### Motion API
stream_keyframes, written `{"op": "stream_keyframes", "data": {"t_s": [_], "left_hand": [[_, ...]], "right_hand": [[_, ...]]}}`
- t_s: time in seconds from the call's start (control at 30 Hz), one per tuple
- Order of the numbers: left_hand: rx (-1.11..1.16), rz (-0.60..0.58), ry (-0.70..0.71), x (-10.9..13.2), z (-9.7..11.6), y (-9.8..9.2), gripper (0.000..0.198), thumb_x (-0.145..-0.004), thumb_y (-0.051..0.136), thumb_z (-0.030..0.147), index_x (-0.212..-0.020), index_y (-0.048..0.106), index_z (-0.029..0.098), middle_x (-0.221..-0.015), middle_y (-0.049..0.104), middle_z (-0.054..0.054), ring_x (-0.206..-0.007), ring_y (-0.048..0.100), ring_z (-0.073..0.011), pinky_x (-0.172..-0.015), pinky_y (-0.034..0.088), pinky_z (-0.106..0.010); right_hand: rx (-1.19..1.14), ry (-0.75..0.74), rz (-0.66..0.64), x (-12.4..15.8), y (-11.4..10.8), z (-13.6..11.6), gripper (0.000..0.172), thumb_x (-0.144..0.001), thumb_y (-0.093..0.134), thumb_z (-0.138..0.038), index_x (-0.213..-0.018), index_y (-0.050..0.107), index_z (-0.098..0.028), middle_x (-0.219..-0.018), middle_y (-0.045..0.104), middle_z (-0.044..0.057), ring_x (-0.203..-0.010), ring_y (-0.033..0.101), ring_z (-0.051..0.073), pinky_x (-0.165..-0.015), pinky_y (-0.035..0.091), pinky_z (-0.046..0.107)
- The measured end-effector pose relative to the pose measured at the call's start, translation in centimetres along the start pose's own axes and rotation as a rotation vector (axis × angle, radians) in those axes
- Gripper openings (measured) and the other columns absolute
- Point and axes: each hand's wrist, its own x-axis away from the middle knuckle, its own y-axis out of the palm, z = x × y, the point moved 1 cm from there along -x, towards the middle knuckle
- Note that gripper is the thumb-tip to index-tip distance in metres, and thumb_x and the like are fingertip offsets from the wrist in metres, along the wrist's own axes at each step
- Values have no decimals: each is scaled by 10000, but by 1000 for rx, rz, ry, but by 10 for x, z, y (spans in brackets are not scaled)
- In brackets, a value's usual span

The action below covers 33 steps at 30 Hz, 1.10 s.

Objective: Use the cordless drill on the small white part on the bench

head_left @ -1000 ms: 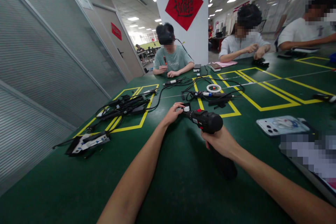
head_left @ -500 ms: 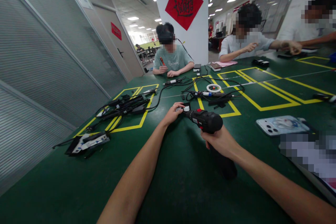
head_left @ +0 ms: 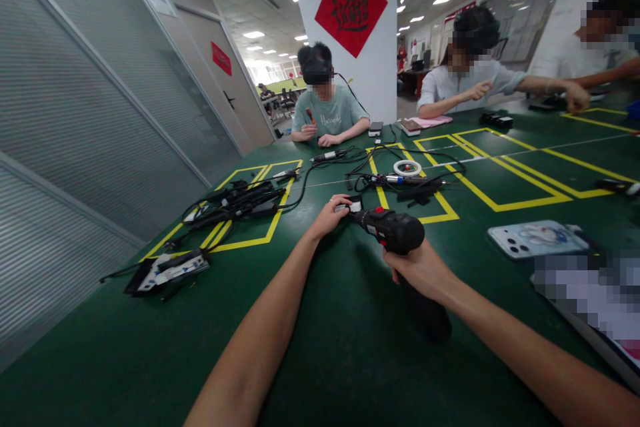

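My right hand [head_left: 413, 263] is wrapped round the grip of a black cordless drill [head_left: 393, 230] with red details. The drill's chuck points away to the left, at a small black-and-white piece [head_left: 355, 205] on the green table [head_left: 340, 320]. My left hand [head_left: 331, 215] is closed on the left side of that piece, a ring on one finger. Its kind I cannot make out, and the drill's tip against it is hard to see. The drill's battery base hangs low, close to the table top.
Tangled black cables and tools [head_left: 240, 203] lie left, near a black-and-white part [head_left: 173, 270]. Beyond the drill are a pen-shaped tool [head_left: 400, 180] and a white tape roll [head_left: 407, 168]. A phone [head_left: 537, 239] lies right. A person [head_left: 327, 107] opposite holds an orange-handled tool; others sit right.
My hands, the drill and the small piece have stayed in place. At the right, a co-worker's outstretched hand has shifted slightly right and down.
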Motion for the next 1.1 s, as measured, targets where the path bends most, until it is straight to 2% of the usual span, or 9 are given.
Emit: {"op": "stream_keyframes", "data": {"t_s": [0.23, 0.4, 0.47, 0.53, 0.63, 0.77, 0.9, 1.1], "left_hand": [[-22, 4, 37, 2, 4, -1, 229, -750, 507, 185, -962, 596, 186, -1198, 497, -73, -1151, 440, -198, -1014, 315, -403], [-39, 11, 49, 2, 5, 0, 228, -746, 512, 177, -958, 594, 183, -1184, 505, -76, -1140, 448, -195, -1009, 323, -396], [-45, 12, 51, 2, 5, 0, 228, -742, 518, 174, -956, 594, 182, -1182, 507, -77, -1138, 451, -195, -1008, 326, -394], [-51, 15, 50, 2, 6, 0, 226, -743, 517, 175, -955, 595, 181, -1185, 507, -80, -1139, 452, -197, -1006, 328, -396], [-61, 21, 46, 3, 8, 0, 224, -746, 511, 174, -953, 596, 179, -1202, 500, -84, -1147, 449, -200, -1009, 325, -401], [-72, 20, 43, 5, 11, 0, 241, -742, 508, 164, -965, 596, 179, -1235, 487, -86, -1170, 437, -206, -1010, 325, -408], [-92, 21, 42, 6, 10, 1, 257, -752, 507, 173, -995, 588, 179, -1289, 451, -89, -1209, 404, -210, -1021, 312, -414], [-140, 42, 44, 9, 10, 3, 277, -773, 496, 197, -1037, 583, 194, -1388, 338, -81, -1282, 310, -218, -1054, 267, -411]], "right_hand": [[8, -2, -12, -1, 0, -1, 202, -719, 527, -266, -869, 552, -134, -569, 567, 9, -462, 535, 120, -446, 399, 214], [139, 2, 0, 3, -6, -12, 206, -746, 494, -279, -855, 573, -123, -551, 569, 27, -489, 534, 132, -472, 391, 225], [259, -26, 35, 9, -7, -22, 242, -730, 513, -260, -927, 575, -132, -647, 607, 49, -571, 563, 149, -529, 407, 239], [401, -98, 102, 16, -4, -30, 402, -701, 545, -227, -1097, 518, -165, -843, 632, 73, -738, 590, 179, -634, 420, 260], [604, -68, 85, 23, 10, -31, 631, -702, 560, -233, -1291, 344, -170, -970, 605, 108, -842, 587, 215, -694, 408, 285], [847, -18, 3, 17, 39, -16, 799, -699, 574, -229, -1380, 157, -185, -1079, 542, 145, -892, 582, 252, -730, 399, 318], [961, 25, -44, 2, 63, -6, 922, -634, 666, -296, -1382, 144, -168, -1121, 495, 175, -898, 577, 285, -713, 415, 335], [921, 9, 16, -13, 87, -11, 964, -599, 698, -441, -1357, 218, -85, -1103, 493, 217, -908, 569, 308, -727, 439, 349]]}}
